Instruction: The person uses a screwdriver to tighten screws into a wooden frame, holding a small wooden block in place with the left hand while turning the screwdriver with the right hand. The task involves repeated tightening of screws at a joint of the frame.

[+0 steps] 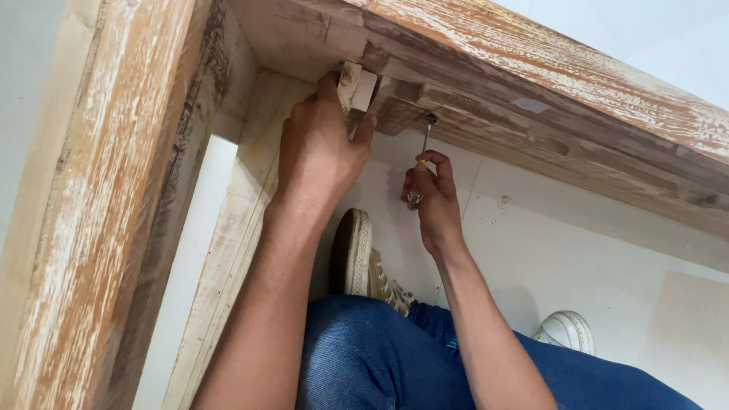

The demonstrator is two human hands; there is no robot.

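Nearest the camera lay the person's legs in blue denim jeans (364, 357), with one worn canvas shoe with a pale rubber sole (357, 254) turned up between the forearms and a second white shoe toe (566, 330) to the right on the pale tiled floor (607, 243). Further off, the right hand (431, 199) was closed around the clear handle of a slim metal-shafted screwdriver (420, 171), its tip set up into a screw on the underside of the whitewashed wooden frame (531, 114). Farthest, the left hand (319, 148) gripped a small pale wooden corner block (357, 89), pressing it into the frame's inner corner just left of the screw. The step in hand seemed to be driving that fastening; the next move would call for steady upward pressure, the tip kept seated, the block kept from shifting.
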